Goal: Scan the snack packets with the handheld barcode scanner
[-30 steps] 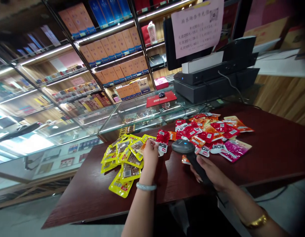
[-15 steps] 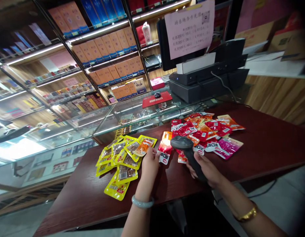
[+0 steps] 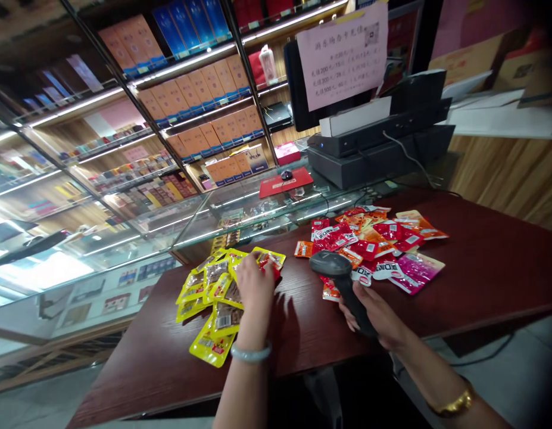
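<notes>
My left hand point(image 3: 256, 283) is over the right side of a pile of yellow snack packets point(image 3: 220, 290). Its fingers are closed on a red snack packet point(image 3: 274, 269), mostly hidden behind them. In my right hand point(image 3: 377, 313) is a black barcode scanner point(image 3: 331, 263), its handle in my palm and its head turned left. Just beyond the scanner lies a heap of red and orange snack packets point(image 3: 369, 232), with a magenta packet point(image 3: 416, 273) at its right edge.
A dark red-brown table point(image 3: 293, 333) bears both piles. Behind it are a glass display counter point(image 3: 240, 199), a red mat point(image 3: 287, 182) with a mouse point(image 3: 287, 174), and a black register point(image 3: 378, 149) with cables. Shelves of boxes stand farther back.
My left hand has carried the red packet leftward from beside the scanner onto the yellow pile. The scanner stays nearly where it was in my right hand.
</notes>
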Motion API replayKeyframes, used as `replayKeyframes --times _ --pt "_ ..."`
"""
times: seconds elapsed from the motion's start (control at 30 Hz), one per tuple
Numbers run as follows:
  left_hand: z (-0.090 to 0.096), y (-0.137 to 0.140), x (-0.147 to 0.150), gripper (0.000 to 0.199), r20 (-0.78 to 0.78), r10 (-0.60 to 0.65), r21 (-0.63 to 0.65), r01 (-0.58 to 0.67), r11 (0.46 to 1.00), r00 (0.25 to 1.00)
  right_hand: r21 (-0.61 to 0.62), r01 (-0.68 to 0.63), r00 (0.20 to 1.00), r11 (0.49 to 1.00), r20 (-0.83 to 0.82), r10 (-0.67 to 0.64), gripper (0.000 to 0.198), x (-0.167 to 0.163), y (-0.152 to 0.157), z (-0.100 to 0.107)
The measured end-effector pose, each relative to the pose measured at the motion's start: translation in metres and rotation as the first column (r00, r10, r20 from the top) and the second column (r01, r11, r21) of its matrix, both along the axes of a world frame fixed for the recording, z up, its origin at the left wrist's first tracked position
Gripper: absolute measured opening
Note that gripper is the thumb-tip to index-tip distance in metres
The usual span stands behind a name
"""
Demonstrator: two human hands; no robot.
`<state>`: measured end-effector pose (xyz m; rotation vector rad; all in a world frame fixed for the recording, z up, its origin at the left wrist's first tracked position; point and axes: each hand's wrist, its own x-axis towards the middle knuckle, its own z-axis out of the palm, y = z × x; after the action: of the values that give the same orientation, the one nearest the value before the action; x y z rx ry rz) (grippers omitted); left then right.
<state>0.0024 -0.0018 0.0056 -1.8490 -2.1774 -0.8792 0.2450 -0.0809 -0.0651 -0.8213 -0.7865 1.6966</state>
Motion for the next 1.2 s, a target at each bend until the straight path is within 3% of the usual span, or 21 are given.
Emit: replayKeyframes --times 0.07,0.1,0.23,0.33,0.5,0.63,0.77,0.97,1.07,1.13,1.2 --pt "-0.008 0.024 0.025 0.033 -0.008 -0.188 -0.13 0.185 0.974 0.982 -0.014 0.005 1.0 1.0 -0.004 -0.005 0.052 -0.001 0.0 -0.002" --pt "-0.013 0.038 0.038 0.036 -0.015 -0.226 -0.199 0.218 0.955 0.974 -0.018 0.009 1.0 1.0 -0.003 -0.009 0.053 -0.001 0.001 -0.003" --pt "-0.026 0.084 0.072 0.042 -0.058 -0.241 -0.465 0.187 0.865 0.969 -0.015 0.006 1.0 1.0 0.006 -0.006 0.056 -0.002 0.002 -0.005" --pt "-0.027 0.1 0.075 0.04 -0.033 -0.255 -0.539 0.198 0.819 0.966 -0.001 -0.006 1.0 1.0 0.005 0.006 0.056 -0.002 0.002 -0.006" --pt "-0.022 0.092 0.042 0.03 0.164 -0.189 -0.428 0.243 0.871 0.968 0.025 -0.004 1.0 1.0 -0.001 0.004 0.055 0.0 0.002 -0.005" --pt "-0.02 0.066 0.005 0.018 0.363 -0.135 -0.273 0.244 0.931 0.922 0.033 -0.01 0.999 0.999 0.034 0.009 0.055 -0.001 0.0 -0.003" --pt "-0.024 0.042 -0.016 0.02 0.467 -0.116 -0.207 0.236 0.95 0.876 0.042 -0.049 0.995 0.998 0.086 0.046 0.053 -0.003 0.0 -0.004" --pt "-0.034 0.021 -0.023 0.023 0.51 -0.121 -0.181 0.243 0.953 0.852 0.072 -0.028 0.994 0.997 0.109 0.02 0.051 -0.001 -0.001 -0.005" --pt "-0.029 0.015 -0.029 0.023 0.475 -0.096 -0.209 0.218 0.953 0.875 0.079 -0.039 0.993 0.996 0.118 0.03 0.05 -0.001 -0.001 -0.004" --pt "-0.02 0.01 -0.033 0.021 0.37 -0.027 -0.219 0.116 0.969 0.929 0.065 -0.033 0.995 0.997 0.094 0.027 0.051 -0.001 -0.001 -0.003" --pt "-0.009 0.006 -0.033 0.023 0.198 0.078 -0.147 -0.049 0.988 0.977 0.051 -0.004 0.999 0.999 0.053 0.001 0.051 -0.001 -0.002 -0.003"
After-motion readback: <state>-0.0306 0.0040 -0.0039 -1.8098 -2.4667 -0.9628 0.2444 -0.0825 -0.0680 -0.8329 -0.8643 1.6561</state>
